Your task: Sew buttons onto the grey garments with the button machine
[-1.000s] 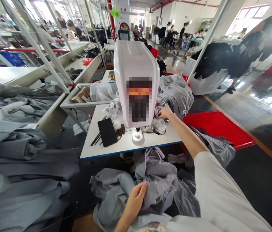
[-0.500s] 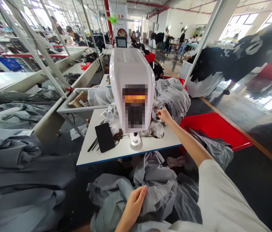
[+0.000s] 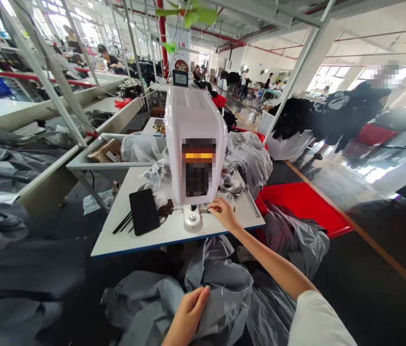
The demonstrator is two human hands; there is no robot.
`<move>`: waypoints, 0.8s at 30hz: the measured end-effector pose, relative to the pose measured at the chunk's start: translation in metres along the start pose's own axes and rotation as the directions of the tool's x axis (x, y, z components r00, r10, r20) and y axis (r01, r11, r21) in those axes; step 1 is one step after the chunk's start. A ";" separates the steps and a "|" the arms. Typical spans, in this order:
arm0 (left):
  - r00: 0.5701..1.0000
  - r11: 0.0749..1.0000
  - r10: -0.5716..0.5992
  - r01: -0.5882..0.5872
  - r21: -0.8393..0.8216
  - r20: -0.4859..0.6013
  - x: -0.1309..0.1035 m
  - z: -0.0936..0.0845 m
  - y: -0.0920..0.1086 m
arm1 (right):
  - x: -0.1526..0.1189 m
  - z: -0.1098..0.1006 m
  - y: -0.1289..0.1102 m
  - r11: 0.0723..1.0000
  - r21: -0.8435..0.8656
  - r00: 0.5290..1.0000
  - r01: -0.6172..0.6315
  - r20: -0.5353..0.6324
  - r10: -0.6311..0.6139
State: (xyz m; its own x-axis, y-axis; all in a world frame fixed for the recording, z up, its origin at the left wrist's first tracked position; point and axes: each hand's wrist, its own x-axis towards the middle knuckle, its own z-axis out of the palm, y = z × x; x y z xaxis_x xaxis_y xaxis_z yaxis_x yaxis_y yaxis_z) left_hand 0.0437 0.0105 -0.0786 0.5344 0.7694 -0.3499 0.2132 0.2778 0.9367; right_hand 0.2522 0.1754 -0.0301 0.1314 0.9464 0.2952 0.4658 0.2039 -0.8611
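Observation:
My left hand (image 3: 189, 311) is closed on grey fabric (image 3: 220, 278), thumb pressed over the fingers. The cloth is bunched below the table's front edge and looks thin and slightly shiny. My right hand (image 3: 225, 214) is just right of the round metal base (image 3: 192, 217) under the white machine head (image 3: 196, 115). Its fingers are pinched together; whatever is between them is too small to make out. Clear plastic bags (image 3: 228, 194) with small parts lie behind that hand, partly hidden by the machine.
A black flat pad (image 3: 144, 211) and dark thin sticks (image 3: 121, 223) lie on the white table (image 3: 109, 240). To the right are a red bin (image 3: 296, 202) with grey cloth and a pile of grey garments (image 3: 249, 158). A grey trough (image 3: 80, 161) stands left. Someone carries dark garments (image 3: 347, 108).
My right hand has moved from the plastic bags behind the machine's right side toward the metal base. My left hand still grips the grey fabric. The view has tilted up and turned right.

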 end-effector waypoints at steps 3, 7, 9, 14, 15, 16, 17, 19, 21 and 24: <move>1.000 1.000 0.019 -0.018 0.018 -0.018 -0.005 -0.004 0.013 | -0.008 0.014 -0.003 0.998 0.056 0.997 0.018 0.070 -0.022; 0.999 0.999 0.031 -0.030 0.013 -0.030 -0.009 -0.006 0.020 | -0.007 0.031 -0.008 0.993 0.116 0.995 0.012 0.093 -0.023; 0.999 0.999 0.036 -0.035 0.011 -0.036 -0.011 -0.005 0.018 | -0.006 0.037 -0.010 0.989 0.148 0.995 0.013 0.095 -0.027; 0.999 0.999 0.026 -0.026 0.021 -0.036 -0.014 -0.006 0.014 | -0.007 0.049 -0.014 0.981 0.193 0.994 -0.010 0.108 -0.011; 0.999 1.000 0.021 -0.020 0.021 -0.033 -0.014 -0.006 0.013 | -0.007 0.051 -0.015 0.981 0.194 0.993 -0.024 0.114 0.002; 1.000 1.000 0.013 -0.013 0.020 -0.028 -0.013 -0.007 0.012 | -0.008 0.052 -0.015 0.981 0.193 0.993 -0.036 0.116 0.014; 1.000 1.000 0.007 -0.006 0.017 -0.024 -0.013 -0.007 0.012 | -0.008 0.053 -0.016 0.981 0.188 0.993 -0.044 0.115 0.022; 1.000 1.000 0.007 -0.007 0.013 -0.027 -0.011 -0.008 0.009 | -0.009 0.056 -0.016 0.983 0.173 0.993 -0.053 0.110 0.034; 0.999 1.000 0.020 -0.019 0.017 -0.035 -0.008 -0.009 0.003 | -0.010 0.057 -0.015 0.984 0.169 0.994 -0.049 0.107 0.031; 0.995 0.998 0.063 -0.062 0.025 -0.080 -0.002 -0.010 -0.007 | -0.010 0.058 -0.011 0.984 0.175 0.995 -0.030 0.098 0.013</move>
State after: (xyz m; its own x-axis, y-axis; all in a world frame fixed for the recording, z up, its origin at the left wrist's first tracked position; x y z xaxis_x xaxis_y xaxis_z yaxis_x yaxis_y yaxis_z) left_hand 0.0335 0.0127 -0.0842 0.4794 0.8292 -0.2874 0.2004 0.2154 0.9557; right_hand 0.1948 0.1782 -0.0475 0.0508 0.9689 0.2420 0.3017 0.2161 -0.9286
